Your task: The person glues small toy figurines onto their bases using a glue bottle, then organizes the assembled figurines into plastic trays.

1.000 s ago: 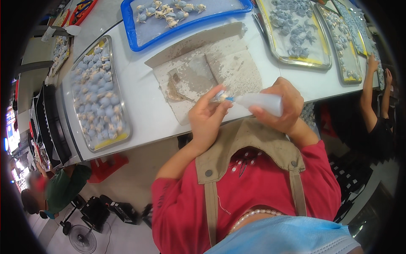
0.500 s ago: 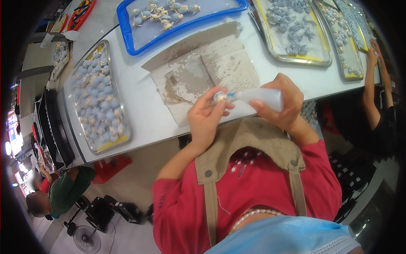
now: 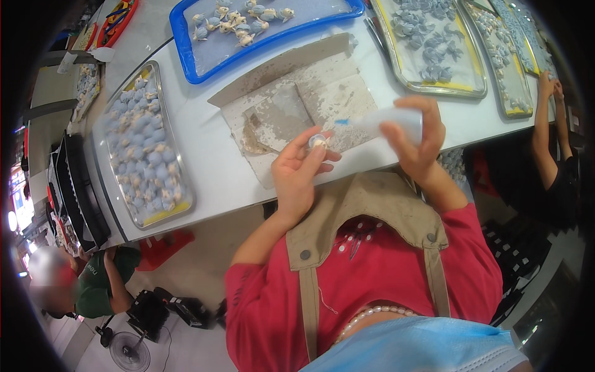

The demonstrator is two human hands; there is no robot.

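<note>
Between the fingertips of my left hand (image 3: 299,170) is a small pale figurine piece (image 3: 318,141), cream and blue-grey like those on the trays. My right hand (image 3: 423,136) is wrapped round a translucent white squeeze bottle (image 3: 387,121), tilted sideways. Its narrow blue nozzle tip (image 3: 342,122) points left and sits a little above and to the right of the piece, apart from it. Under both hands lies an opened-out cardboard sheet (image 3: 338,93), stained and spotted with dried residue.
A metal tray (image 3: 186,197) full of small pieces stands at left. A blue tray (image 3: 195,79) with finished-looking figurines is at the back. More metal trays (image 3: 440,93) stand at right, where another person's hands (image 3: 550,87) work. A red stool (image 3: 162,249) is below the table.
My right hand has drawn the bottle up and to the right, so its nozzle has left the piece. The left hand has barely moved. The person at lower left has shifted position.
</note>
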